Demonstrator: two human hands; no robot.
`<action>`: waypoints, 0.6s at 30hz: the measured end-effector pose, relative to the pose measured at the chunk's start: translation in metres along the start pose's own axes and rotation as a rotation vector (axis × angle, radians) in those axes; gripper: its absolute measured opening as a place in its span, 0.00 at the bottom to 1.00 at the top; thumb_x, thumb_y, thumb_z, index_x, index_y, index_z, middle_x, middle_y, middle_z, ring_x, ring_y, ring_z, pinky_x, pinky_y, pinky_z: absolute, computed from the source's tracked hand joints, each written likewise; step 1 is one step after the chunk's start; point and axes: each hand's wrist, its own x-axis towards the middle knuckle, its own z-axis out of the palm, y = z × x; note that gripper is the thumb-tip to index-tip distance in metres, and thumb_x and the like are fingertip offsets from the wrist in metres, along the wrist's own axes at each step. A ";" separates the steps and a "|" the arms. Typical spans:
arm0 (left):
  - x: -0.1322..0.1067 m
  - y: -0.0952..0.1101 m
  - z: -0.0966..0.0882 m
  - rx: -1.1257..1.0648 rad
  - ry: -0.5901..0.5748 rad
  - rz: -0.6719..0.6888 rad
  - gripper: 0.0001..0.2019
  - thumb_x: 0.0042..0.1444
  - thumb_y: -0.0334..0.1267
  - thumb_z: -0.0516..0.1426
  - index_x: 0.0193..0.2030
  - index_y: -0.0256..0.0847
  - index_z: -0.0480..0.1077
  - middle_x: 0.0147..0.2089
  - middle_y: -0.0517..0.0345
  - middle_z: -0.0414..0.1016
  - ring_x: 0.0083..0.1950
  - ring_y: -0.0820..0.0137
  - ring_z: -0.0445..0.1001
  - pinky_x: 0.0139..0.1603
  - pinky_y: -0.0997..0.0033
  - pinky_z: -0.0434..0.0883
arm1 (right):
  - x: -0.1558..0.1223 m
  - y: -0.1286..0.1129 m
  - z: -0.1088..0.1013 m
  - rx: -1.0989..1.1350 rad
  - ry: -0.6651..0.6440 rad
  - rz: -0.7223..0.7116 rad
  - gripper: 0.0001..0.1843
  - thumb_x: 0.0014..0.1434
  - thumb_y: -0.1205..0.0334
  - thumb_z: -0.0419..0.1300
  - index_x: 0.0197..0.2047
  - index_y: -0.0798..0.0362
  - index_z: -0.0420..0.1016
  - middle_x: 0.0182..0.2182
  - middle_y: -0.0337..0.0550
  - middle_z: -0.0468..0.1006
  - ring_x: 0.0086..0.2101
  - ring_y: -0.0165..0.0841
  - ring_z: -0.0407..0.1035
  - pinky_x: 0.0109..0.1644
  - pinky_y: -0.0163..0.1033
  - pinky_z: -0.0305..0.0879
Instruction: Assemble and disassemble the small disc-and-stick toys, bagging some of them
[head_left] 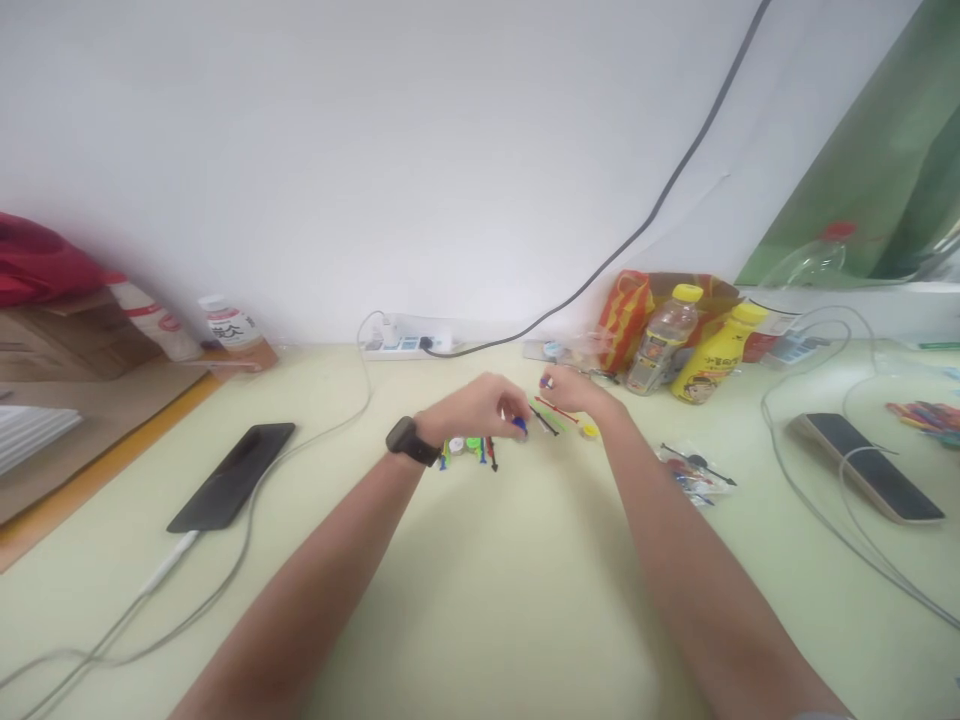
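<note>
My left hand (487,405), with a black watch (412,441) on its wrist, is closed in a pinch on a small blue piece (519,428) just above the table. Its exact kind is too blurred to tell. To its right, my right hand (576,392) is also closed, with another small blue piece (545,382) at the fingertips. Between and below the hands lie thin plastic sticks with arrow-like ends, among them a red stick (556,410) and a black stick (544,420). A yellow round piece (589,432) rests near my right wrist. Beneath my left hand are a white round piece (457,446) and a green round piece (474,444).
A clear bag of small parts (694,475) lies right of my right forearm. Phones (232,477) and cables flank both arms. Against the wall stand a power strip (405,345), a clear bottle (664,345) and a yellow bottle (716,360). Colourful sticks (926,420) lie far right.
</note>
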 end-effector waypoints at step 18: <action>-0.007 -0.027 0.008 0.178 -0.093 -0.124 0.16 0.44 0.43 0.71 0.42 0.46 0.82 0.43 0.56 0.81 0.39 0.63 0.80 0.36 0.69 0.73 | -0.011 -0.022 -0.004 0.113 -0.400 -0.309 0.13 0.48 0.58 0.72 0.38 0.52 0.84 0.29 0.39 0.78 0.28 0.31 0.69 0.30 0.34 0.59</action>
